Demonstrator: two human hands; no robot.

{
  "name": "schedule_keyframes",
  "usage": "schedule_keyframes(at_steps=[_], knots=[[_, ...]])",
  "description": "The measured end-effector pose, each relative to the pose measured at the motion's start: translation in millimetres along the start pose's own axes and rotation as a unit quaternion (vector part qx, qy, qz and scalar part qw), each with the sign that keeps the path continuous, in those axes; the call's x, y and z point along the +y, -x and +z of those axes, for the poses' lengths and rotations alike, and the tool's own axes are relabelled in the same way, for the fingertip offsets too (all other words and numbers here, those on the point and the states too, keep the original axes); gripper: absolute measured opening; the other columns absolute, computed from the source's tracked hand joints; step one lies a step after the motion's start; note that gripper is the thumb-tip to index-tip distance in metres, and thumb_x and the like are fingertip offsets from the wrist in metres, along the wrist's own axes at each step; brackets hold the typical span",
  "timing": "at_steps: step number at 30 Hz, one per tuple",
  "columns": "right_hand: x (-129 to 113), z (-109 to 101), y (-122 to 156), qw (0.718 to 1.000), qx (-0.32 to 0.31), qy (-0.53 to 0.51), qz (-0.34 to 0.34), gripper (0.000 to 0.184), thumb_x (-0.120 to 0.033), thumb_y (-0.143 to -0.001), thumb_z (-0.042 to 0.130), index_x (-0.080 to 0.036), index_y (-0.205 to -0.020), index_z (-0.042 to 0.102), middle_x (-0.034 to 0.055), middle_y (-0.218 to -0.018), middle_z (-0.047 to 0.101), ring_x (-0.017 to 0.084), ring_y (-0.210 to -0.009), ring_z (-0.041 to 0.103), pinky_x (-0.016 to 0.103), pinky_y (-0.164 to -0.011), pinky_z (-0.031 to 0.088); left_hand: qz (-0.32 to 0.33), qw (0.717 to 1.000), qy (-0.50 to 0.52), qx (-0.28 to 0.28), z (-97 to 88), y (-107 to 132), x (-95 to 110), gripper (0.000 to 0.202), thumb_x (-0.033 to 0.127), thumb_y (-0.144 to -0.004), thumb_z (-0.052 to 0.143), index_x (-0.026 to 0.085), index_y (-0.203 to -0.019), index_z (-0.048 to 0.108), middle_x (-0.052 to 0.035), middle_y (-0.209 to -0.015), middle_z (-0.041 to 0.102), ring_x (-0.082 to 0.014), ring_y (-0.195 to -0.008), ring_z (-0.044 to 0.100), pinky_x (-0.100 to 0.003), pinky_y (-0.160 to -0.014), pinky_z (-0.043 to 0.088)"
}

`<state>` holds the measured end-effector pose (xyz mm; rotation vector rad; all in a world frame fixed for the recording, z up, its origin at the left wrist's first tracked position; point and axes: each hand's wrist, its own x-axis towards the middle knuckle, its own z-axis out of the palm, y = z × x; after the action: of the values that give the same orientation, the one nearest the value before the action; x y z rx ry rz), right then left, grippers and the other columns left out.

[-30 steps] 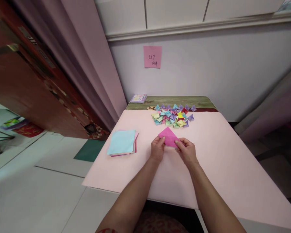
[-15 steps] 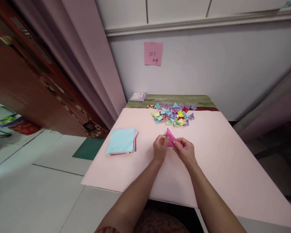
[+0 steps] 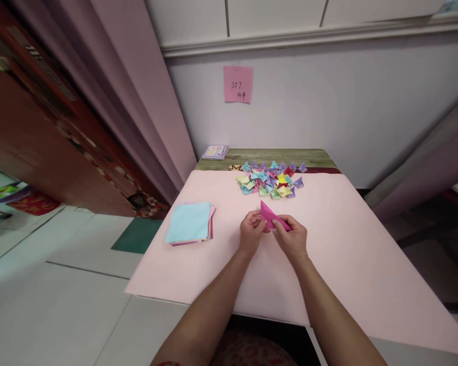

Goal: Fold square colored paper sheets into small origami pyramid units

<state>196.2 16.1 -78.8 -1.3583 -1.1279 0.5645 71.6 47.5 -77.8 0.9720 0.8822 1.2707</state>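
Observation:
A magenta sheet of origami paper (image 3: 267, 213), folded to a triangle, is held just above the pink table cover between both hands. My left hand (image 3: 252, 231) pinches its left edge, thumb on the near face. My right hand (image 3: 293, 235) grips the lower right part, thumb pressed on top. Fingertips behind the paper are hidden. Beyond the hands lies a cluster of small folded paper pieces (image 3: 272, 179) in yellow, green, blue, purple, pink and red. To the left rests a stack of square paper (image 3: 189, 222), light blue on top.
The pink table cover (image 3: 351, 264) spreads under everything, over a green wood-patterned table top (image 3: 309, 155). A small pile of printed cards (image 3: 216, 151) sits at the far left corner. A pink note (image 3: 238, 84) is stuck to the wall. Purple curtains hang at both sides.
The view has shifted slightly. My left fingers have moved a little on the magenta paper, and its left thumb now lies lower on it. The right hand keeps its grip.

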Motion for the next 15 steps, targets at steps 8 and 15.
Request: schedule_keyframes(at_steps=[8,15], knots=[[-6.1,-2.7,6.7,0.979,0.024,0.134,-0.150,0.052,-0.035,-0.084,0.067,-0.025,-0.133,0.055,0.0055,-0.100,0.069,0.018,-0.074,0.064,0.032,-0.069,0.054,-0.007,0.997,0.071,-0.012,-3.0,-3.7,0.4,0.035,0.033,-0.069,0.076,0.015,-0.097,0.062,-0.0054,-0.086,0.069,-0.0146,-0.068,0.065,-0.030,-0.064,0.058],[-3.7,-4.5,5.7,0.962,0.009,0.144,-0.232,0.025,-0.031,-0.084,0.069,-0.026,-0.107,0.063,0.0068,-0.099,0.070,0.022,-0.086,0.066,0.034,-0.074,0.056,-0.016,0.995,0.097,0.006,-5.3,-5.0,1.8,0.028,0.028,-0.071,0.071,0.016,-0.094,0.062,-0.0027,-0.079,0.067,-0.0119,-0.057,0.062,-0.027,-0.059,0.054]])
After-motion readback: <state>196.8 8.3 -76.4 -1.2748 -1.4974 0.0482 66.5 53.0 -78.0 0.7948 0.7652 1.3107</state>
